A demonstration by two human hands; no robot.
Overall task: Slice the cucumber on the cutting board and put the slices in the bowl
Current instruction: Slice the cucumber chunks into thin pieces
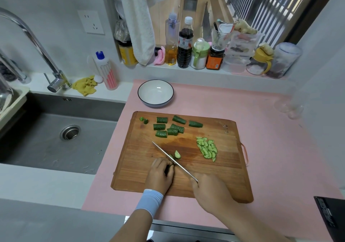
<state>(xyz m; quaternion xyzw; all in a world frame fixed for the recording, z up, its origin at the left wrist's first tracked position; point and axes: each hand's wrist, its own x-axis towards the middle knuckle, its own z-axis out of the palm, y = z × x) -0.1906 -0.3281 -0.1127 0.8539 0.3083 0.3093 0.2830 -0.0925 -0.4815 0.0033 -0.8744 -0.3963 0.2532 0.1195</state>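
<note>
Left hand point(161, 172) pins cucumber piece point(170, 165), right hand point(209, 189) grips knife point(173, 160); keep fingertips tucked, cuts thin and even.

Left hand point(160, 174) bare. Snug pale-blue fabric wrist cuff point(149, 199) wraps the left wrist, tube-shaped, soft-looking, its edge nearest the hand paler, almost white. Right hand point(209, 191) and right forearm point(248, 221) bare as far as seen.
</note>
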